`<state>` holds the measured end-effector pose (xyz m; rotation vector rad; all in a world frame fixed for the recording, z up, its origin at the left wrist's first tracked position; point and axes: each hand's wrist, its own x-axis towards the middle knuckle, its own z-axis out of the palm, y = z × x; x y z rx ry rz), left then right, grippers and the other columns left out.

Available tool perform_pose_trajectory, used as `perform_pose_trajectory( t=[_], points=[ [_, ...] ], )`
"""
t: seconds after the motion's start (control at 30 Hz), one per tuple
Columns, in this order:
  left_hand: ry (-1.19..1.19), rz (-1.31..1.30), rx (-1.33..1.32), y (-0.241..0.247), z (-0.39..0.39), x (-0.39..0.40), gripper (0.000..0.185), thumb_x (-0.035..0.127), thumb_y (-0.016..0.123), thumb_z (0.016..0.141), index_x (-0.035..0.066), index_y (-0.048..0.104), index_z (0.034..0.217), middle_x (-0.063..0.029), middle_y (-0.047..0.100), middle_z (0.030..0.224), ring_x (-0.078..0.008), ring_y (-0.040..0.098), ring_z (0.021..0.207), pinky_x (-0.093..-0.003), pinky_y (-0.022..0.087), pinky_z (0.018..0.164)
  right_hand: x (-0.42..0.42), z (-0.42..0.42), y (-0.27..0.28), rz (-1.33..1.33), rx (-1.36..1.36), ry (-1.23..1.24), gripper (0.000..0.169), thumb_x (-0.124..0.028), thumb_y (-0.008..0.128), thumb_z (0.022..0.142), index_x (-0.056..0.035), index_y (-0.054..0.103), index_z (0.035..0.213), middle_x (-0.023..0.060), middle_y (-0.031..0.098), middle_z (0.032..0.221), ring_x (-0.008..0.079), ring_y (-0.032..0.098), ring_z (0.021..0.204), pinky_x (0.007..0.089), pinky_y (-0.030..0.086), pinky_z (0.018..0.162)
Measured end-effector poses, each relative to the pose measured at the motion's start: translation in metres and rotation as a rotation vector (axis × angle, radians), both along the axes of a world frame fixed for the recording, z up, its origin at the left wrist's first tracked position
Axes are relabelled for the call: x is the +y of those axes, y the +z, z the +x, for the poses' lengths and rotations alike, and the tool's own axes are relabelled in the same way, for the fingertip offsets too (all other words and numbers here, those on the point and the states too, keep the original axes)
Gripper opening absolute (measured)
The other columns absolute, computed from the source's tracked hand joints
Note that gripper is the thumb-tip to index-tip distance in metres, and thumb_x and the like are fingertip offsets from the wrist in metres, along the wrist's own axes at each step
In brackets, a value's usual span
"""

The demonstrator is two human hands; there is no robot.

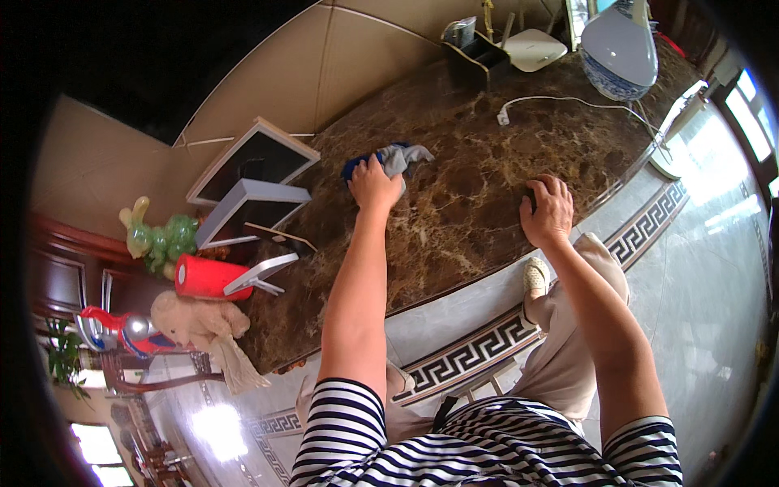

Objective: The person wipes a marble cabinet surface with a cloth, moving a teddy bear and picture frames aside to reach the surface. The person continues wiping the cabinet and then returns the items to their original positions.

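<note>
In the head view my left hand point(373, 182) presses a grey and blue cloth point(398, 159) onto the dark marbled stone top point(462, 219) of a long cabinet or counter. The cloth is bunched and sticks out past my fingers on the right. My right hand point(549, 207) rests on the same top near its front edge, fingers slightly bent, with nothing in it. Left of the cloth stand framed pictures or panels point(280, 146), the nearer one with a grey frame point(243, 201).
Leftward stand a green balloon-like figure point(164, 240), a red cylinder point(210, 277), a small white stand point(261, 274) and a plush toy point(195, 316). Rightward are a black holder point(475, 55), a white plug with cable point(503, 117), a blue-and-white porcelain vessel point(621, 61) and a white lamp point(669, 155).
</note>
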<state>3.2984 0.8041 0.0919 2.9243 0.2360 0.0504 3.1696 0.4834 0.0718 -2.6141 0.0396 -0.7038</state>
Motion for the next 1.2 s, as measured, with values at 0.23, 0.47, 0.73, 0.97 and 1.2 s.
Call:
perform_pose_trajectory(
  t=[0.23, 0.47, 0.73, 0.97, 1.2],
  points=[
    [-0.455, -0.072, -0.276, -0.016, -0.064, -0.089, 0.065, 0.026, 0.071, 0.075, 0.002, 0.058, 0.134, -0.0207, 0.055, 0.137, -0.0372, 0.051, 0.129, -0.0492, 0.037, 0.11, -0.01, 0.004, -0.003, -0.009, -0.046, -0.002, 0.028, -0.014, 0.061, 0.08, -0.0061, 0.067, 0.106, 0.0124, 0.059, 0.117, 0.0339, 0.052, 0.116, 0.0451, 0.042, 0.098],
    [-0.535, -0.219, -0.265, -0.009, -0.196, -0.092, 0.067, 0.025, 0.077, 0.067, 0.006, 0.06, 0.129, -0.0183, 0.056, 0.137, -0.0348, 0.051, 0.131, -0.0492, 0.039, 0.11, -0.008, 0.001, -0.005, 0.003, -0.008, -0.025, 0.028, -0.013, 0.061, 0.08, -0.0057, 0.067, 0.106, 0.0123, 0.059, 0.118, 0.0337, 0.052, 0.117, 0.0449, 0.042, 0.099],
    [-0.05, 0.02, -0.2, -0.009, -0.078, 0.033, 0.066, 0.038, 0.069, 0.078, 0.002, 0.056, 0.133, -0.0202, 0.055, 0.14, -0.0354, 0.051, 0.13, -0.0461, 0.04, 0.109, 0.004, -0.003, 0.004, 0.039, 0.029, -0.007, 0.031, -0.012, 0.065, 0.077, -0.0095, 0.066, 0.108, 0.0113, 0.057, 0.119, 0.0322, 0.051, 0.118, 0.0445, 0.041, 0.099],
    [-0.33, 0.046, -0.128, 0.0, -0.031, -0.136, 0.062, 0.037, 0.069, 0.082, 0.006, 0.056, 0.134, -0.016, 0.054, 0.142, -0.0307, 0.048, 0.134, -0.0453, 0.037, 0.112, -0.006, 0.004, -0.006, 0.076, -0.051, -0.013, 0.019, -0.014, 0.06, 0.079, -0.0055, 0.067, 0.095, 0.0152, 0.059, 0.115, 0.0339, 0.052, 0.115, 0.0443, 0.042, 0.099],
    [-0.57, -0.109, -0.163, -0.017, -0.128, -0.179, 0.063, 0.022, 0.076, 0.078, 0.002, 0.055, 0.133, -0.0167, 0.051, 0.144, -0.0337, 0.043, 0.136, -0.0469, 0.034, 0.114, -0.019, -0.005, -0.006, 0.081, -0.034, 0.016, 0.03, -0.014, 0.063, 0.075, -0.0035, 0.063, 0.103, 0.0153, 0.058, 0.115, 0.0344, 0.05, 0.116, 0.0427, 0.038, 0.102]
  ],
)
